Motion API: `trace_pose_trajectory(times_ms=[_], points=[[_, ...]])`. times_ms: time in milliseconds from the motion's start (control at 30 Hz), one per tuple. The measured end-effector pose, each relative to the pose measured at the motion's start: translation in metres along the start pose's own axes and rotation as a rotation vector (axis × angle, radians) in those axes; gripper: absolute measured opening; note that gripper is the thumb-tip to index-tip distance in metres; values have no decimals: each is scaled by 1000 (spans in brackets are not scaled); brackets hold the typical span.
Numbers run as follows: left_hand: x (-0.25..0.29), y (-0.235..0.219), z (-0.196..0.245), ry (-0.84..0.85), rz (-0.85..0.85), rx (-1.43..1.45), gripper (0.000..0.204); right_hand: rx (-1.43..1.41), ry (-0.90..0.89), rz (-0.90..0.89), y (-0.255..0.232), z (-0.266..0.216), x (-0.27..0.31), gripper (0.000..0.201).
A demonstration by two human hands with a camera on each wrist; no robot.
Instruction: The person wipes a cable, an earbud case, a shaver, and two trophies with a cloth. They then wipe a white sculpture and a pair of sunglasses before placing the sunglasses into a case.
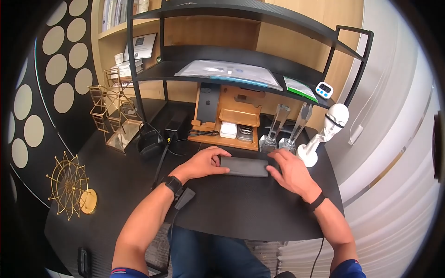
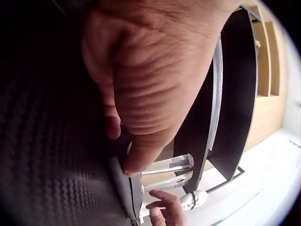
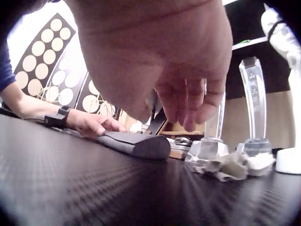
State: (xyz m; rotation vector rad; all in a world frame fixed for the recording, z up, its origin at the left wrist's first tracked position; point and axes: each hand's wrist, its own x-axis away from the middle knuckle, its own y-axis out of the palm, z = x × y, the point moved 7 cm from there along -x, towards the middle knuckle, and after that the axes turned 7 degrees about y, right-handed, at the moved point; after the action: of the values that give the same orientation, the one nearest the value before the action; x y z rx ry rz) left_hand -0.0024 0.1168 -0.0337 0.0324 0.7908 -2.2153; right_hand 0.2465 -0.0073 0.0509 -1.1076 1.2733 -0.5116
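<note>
A dark grey glasses case (image 1: 245, 167) lies on the black table, its long side across in front of me. My left hand (image 1: 202, 163) holds its left end, thumb along the near edge and fingers at the far edge. In the left wrist view the left thumb (image 2: 146, 150) presses against the case (image 2: 123, 181). My right hand (image 1: 293, 172) hovers at the other end with loosely bent fingers. The right wrist view shows a gap between the right fingers (image 3: 190, 106) and the case's rounded end (image 3: 153, 147).
Behind the case stand a wooden organizer (image 1: 241, 116) with a phone and two crystal trophies (image 1: 269, 142). A white mannequin head (image 1: 337, 116) is at the right, with crumpled tissue (image 3: 225, 165) near the trophies. A shelf (image 1: 157, 72) overhangs the back; a golden wheel ornament (image 1: 69, 187) stands left.
</note>
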Motion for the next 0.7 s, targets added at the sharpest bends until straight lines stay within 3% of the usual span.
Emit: trace_pose_trajectory(times_ms=[67,167,267,400,700], points=[[-3,2,-6,31,-1,3,56,-116,7,-131,7,-13,-3,45],[2,1,-2,124,20,-3,56,-66,-48,-193,20,-17,-6,48],[3,1,-8,184,65,36,57,-175,18,-217,19,-20,-9,47],[5,-2,-4,140,109,63,56,-257,148,-271,21,-18,-8,47],[4,2,-4,82,99,99,57,-184,89,-216,25,-18,-2,51]])
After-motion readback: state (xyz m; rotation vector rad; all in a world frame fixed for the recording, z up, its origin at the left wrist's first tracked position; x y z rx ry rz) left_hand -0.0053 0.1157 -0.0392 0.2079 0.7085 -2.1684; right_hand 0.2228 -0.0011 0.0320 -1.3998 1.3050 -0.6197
